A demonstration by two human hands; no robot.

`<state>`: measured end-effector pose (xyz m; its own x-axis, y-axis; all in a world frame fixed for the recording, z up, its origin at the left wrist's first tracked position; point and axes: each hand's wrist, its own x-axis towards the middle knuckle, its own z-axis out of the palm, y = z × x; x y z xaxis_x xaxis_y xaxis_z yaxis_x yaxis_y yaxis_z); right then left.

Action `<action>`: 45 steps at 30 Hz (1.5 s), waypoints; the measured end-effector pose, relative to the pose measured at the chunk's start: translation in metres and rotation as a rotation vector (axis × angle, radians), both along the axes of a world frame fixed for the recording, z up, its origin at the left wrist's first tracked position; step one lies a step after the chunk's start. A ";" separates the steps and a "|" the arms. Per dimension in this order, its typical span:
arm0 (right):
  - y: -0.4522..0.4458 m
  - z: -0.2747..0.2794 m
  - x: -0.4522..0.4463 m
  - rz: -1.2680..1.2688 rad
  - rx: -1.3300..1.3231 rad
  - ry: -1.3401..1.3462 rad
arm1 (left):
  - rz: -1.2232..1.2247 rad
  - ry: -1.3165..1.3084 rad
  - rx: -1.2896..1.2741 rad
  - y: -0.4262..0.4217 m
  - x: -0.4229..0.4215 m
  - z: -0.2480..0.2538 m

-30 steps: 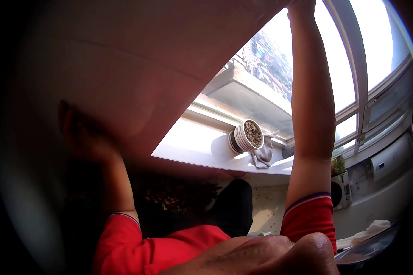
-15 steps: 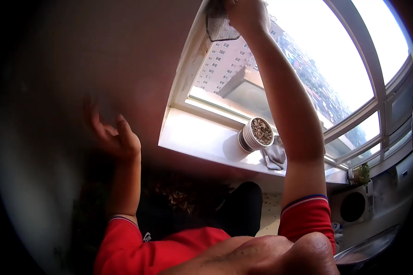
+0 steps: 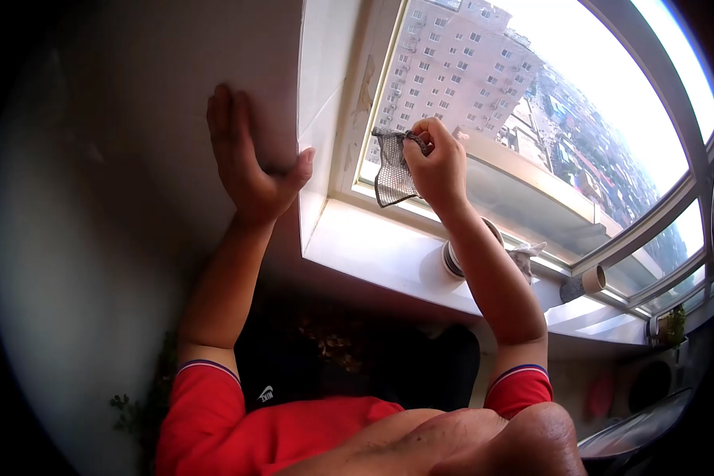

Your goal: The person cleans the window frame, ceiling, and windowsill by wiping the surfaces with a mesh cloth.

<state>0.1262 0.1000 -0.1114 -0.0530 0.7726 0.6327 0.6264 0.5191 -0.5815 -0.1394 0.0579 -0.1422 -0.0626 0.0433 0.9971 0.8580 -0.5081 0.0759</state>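
My right hand (image 3: 438, 163) is closed in a pinch on a dark grey mesh cloth (image 3: 394, 168), which hangs to the left of the fingers in front of the window glass (image 3: 484, 186). Against the wall (image 3: 274, 63) by the window recess lies my left hand (image 3: 250, 159), fingers stretched out and thumb at the wall's corner; it holds nothing. Below my right forearm a striped white pot (image 3: 451, 260) stands on the windowsill (image 3: 365, 238), largely hidden by the arm. A crumpled grey cloth (image 3: 523, 258) lies just right of the forearm.
A short tube (image 3: 585, 283) lies on the sill farther right. Beyond it is a potted plant (image 3: 673, 324). Leafy stems (image 3: 127, 408) show at the lower left, and dry brown leaves (image 3: 329, 341) lie below the sill. Tall buildings (image 3: 452, 67) stand outside.
My right hand has come down from the top of the window with the mesh cloth. My left hand has moved up and right onto the wall's edge. The view has shifted, revealing the tube.
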 end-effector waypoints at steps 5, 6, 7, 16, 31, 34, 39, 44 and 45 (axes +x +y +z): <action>0.002 0.037 0.020 -0.013 0.160 0.066 | -0.003 -0.044 0.019 0.000 0.007 -0.003; 0.004 0.051 0.023 -0.034 0.197 0.050 | -0.002 -0.062 0.033 0.001 0.008 -0.004; 0.007 0.065 0.025 -0.056 0.236 0.037 | -0.003 -0.077 0.049 0.002 0.009 -0.005; 0.078 0.220 0.032 -0.294 0.834 0.009 | -0.004 -0.078 0.068 0.001 0.011 -0.013; 0.122 0.244 0.017 -0.865 0.569 -0.336 | -0.043 -0.090 0.051 -0.001 0.005 -0.013; 0.118 0.264 0.061 -0.919 0.851 -0.639 | -0.031 -0.107 0.031 -0.001 0.005 -0.016; 0.094 0.252 0.029 -0.685 0.546 -0.213 | -0.062 -0.129 0.038 -0.003 0.007 -0.014; 0.084 0.249 -0.001 -0.731 0.386 -0.321 | -0.057 -0.114 0.041 -0.007 0.006 -0.011; 0.080 0.253 0.005 -0.774 0.392 -0.335 | -0.055 -0.115 0.042 -0.008 0.007 -0.012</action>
<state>0.1316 0.1801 0.1412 0.1611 0.4035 0.9007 0.9838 0.0073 -0.1793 -0.1327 0.0499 -0.1538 -0.1756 0.0078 0.9844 0.8156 -0.5589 0.1499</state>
